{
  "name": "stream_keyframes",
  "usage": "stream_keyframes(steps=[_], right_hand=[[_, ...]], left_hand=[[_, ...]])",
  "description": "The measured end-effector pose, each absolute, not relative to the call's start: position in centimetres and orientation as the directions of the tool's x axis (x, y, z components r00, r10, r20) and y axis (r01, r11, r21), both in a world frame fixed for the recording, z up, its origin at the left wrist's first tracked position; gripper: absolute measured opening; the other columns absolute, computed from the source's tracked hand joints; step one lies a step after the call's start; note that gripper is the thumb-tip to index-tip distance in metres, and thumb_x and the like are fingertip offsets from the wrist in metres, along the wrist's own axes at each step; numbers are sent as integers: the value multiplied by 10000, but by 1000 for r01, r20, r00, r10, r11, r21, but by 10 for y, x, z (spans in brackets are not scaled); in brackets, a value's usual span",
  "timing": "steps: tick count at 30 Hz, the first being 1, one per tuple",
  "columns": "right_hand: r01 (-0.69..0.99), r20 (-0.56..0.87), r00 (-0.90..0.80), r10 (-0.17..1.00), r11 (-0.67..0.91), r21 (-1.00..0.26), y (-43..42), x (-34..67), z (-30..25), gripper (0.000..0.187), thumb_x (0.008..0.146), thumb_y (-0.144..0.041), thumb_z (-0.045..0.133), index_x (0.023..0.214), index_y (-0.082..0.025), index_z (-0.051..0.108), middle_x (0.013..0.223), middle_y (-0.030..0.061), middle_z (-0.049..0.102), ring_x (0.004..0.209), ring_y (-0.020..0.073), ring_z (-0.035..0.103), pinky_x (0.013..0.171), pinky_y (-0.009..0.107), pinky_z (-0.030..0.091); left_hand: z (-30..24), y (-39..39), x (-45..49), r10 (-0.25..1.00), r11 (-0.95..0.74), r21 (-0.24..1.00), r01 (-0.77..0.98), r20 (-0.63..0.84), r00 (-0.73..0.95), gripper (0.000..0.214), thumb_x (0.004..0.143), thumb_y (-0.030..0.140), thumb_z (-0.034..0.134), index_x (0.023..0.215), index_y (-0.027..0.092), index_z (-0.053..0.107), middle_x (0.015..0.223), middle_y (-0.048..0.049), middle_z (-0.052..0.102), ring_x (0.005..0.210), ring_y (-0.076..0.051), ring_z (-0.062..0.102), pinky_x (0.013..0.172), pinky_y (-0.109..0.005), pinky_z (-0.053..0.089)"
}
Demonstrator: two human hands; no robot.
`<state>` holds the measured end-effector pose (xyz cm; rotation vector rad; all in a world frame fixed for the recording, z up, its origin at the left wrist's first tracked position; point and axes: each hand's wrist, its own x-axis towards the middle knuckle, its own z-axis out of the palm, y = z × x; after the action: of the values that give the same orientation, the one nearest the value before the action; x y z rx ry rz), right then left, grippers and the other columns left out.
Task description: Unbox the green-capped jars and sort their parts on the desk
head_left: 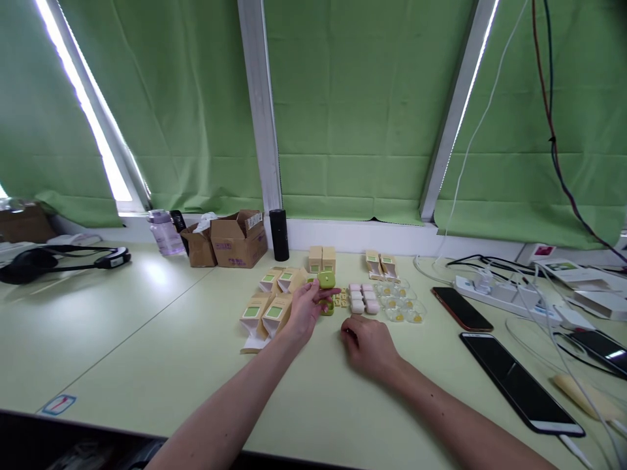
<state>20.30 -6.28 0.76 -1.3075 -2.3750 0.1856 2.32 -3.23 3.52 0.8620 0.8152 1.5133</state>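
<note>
My left hand (306, 310) is closed on a small green case (326, 280), its thumb at the left side and a finger stretched beneath. Another green piece (326, 307) shows below those fingers. Close to the table edge side of the small parts, my right hand (369, 343) rests on the table with curled fingers, and nothing shows in it. Beyond it stand white and pink blocks (364, 298) in rows. Small cream pieces (341, 298) lie between these and the green case. Left of my left hand are open kraft-paper boxes (277, 312) with green labels.
Clear plastic shells (400, 301) with yellow centres lie right of the blocks. Two phones (463, 309) (519, 382), a power strip (507, 301) and cables fill the right side. Cardboard cartons (240, 240), a black cylinder (279, 235) and a bottle (165, 233) stand at the back.
</note>
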Motion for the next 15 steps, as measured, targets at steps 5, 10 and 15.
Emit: stream_keyframes(steps=[5,10,15], right_hand=[[780,266,-444,856,515,-357,-58,207,11,149,939,-178,570,925,-226,710,972,24,766,874,171,675,682,282,343],[784,248,-457,854,518,-340,-58,208,11,155,938,-175,569,916,-231,712,959,18,769,866,176,679,674,281,337],[783,241,-464,852,522,-339,-57,207,10,157,945,-189,565,920,-235,713,979,19,774,885,183,685,679,280,337]], left_hand=[[41,-32,20,997,-22,805,-593,-26,-71,176,940,300,655,873,144,610,786,-152,776,600,-156,631,557,-251,452],[42,-30,16,996,-18,795,-606,-38,-78,154,912,275,668,862,133,633,730,-142,759,579,-162,624,545,-250,433],[47,-28,5,989,-129,870,-476,76,-129,204,824,312,744,771,146,637,683,-116,730,620,-175,642,556,-248,402]])
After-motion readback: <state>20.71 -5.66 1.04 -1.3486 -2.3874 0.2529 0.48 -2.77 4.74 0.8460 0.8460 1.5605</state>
